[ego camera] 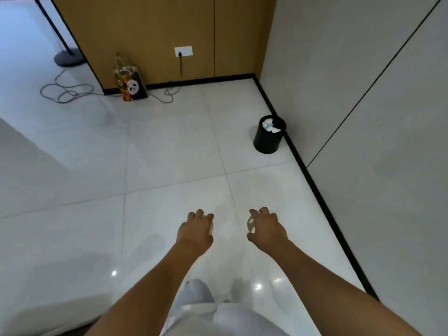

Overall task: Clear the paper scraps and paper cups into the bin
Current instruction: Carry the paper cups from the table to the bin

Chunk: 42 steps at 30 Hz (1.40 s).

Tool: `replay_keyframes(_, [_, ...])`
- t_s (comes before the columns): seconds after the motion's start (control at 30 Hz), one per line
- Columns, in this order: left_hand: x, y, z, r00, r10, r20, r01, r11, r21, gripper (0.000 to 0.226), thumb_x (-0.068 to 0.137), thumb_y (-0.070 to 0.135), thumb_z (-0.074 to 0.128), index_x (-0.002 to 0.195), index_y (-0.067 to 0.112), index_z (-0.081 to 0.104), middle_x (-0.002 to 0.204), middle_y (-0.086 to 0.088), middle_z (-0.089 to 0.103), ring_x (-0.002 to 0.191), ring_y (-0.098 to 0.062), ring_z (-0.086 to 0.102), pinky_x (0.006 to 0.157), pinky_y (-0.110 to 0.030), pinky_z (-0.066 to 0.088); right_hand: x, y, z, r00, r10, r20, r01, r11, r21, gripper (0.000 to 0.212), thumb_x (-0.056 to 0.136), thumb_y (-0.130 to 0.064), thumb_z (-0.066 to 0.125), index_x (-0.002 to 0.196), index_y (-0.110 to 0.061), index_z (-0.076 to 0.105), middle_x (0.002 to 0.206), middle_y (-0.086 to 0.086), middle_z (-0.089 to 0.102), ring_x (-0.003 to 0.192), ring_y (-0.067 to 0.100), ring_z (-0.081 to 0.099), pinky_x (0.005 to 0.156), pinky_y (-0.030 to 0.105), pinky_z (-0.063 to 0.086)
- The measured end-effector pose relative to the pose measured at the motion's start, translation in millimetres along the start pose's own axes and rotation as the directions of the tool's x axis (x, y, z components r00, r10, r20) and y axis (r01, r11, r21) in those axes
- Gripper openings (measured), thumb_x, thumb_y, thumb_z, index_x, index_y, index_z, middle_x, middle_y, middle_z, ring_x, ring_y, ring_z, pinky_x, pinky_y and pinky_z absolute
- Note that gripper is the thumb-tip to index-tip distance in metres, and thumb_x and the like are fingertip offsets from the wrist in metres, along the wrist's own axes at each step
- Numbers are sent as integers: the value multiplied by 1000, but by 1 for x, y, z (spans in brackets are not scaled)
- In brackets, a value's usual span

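A black round bin [268, 139] stands on the floor against the right wall, with white and pale blue paper [271, 124] inside it. My right hand [265, 230] is held out low in the middle of the view, fingers curled round a pale paper cup [251, 225] whose rim shows at the thumb side. My left hand [197, 230] is beside it, fingers curled over something small and white [211, 226] that is mostly hidden. Both hands are well short of the bin, which lies ahead and to the right.
White tiled floor [169, 154] stretches ahead. A panda gift bag [132, 87] leans on the wooden wall at the back, with a wall socket [183, 51] and loose grey cables [68, 92] nearby. A lamp base [69, 58] sits far left. A grey wall [363, 93] runs along the right.
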<state>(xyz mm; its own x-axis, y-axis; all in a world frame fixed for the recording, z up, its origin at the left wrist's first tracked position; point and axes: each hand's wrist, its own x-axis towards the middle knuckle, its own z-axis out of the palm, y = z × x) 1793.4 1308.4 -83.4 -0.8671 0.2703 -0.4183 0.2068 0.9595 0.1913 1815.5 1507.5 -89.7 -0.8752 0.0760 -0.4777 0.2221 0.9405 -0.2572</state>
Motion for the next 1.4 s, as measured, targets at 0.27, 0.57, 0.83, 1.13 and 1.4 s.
replay_keyframes(0.27, [169,87,-51,980,195,39,-197,978,69,45,89,23,55,132,19,44,131,-2,43,122,-21,39,80,-31,47,107,81,-78,986,164,-44,-160,984,77,70,89,-31,61,148,-25,26,143,2,29,126,25,35,87,38,51])
replay_keyframes(0.57, [356,164,-133,940,330,86,-337,937,92,51,90,23,54,138,18,39,136,-2,40,127,-22,36,90,-34,48,250,138,-194,955,277,-106,-259,952,163,69,89,-32,61,148,-25,26,141,1,31,124,24,36,85,36,51])
replay_keyframes(0.83, [502,224,-173,943,317,100,-326,941,93,54,91,27,55,141,19,36,140,-2,37,129,-22,35,93,-34,48,373,201,-267,961,269,-64,-255,951,174,68,88,-32,61,147,-20,29,141,7,33,124,28,39,93,37,48])
replay_keyframes(1.13, [660,300,-204,984,153,88,-151,988,-23,56,91,30,54,143,18,34,139,-5,37,127,-23,37,93,-36,47,555,293,-364,985,169,32,-171,983,63,72,89,-38,60,150,-23,24,146,4,28,128,28,35,97,36,43])
replay_keyframes(1.4, [760,310,-221,992,-26,120,41,991,-127,56,91,34,55,141,20,35,138,-3,39,127,-22,38,92,-35,48,679,316,-418,991,22,132,-18,999,-32,71,89,-36,61,149,-20,25,144,9,30,126,31,38,96,38,43])
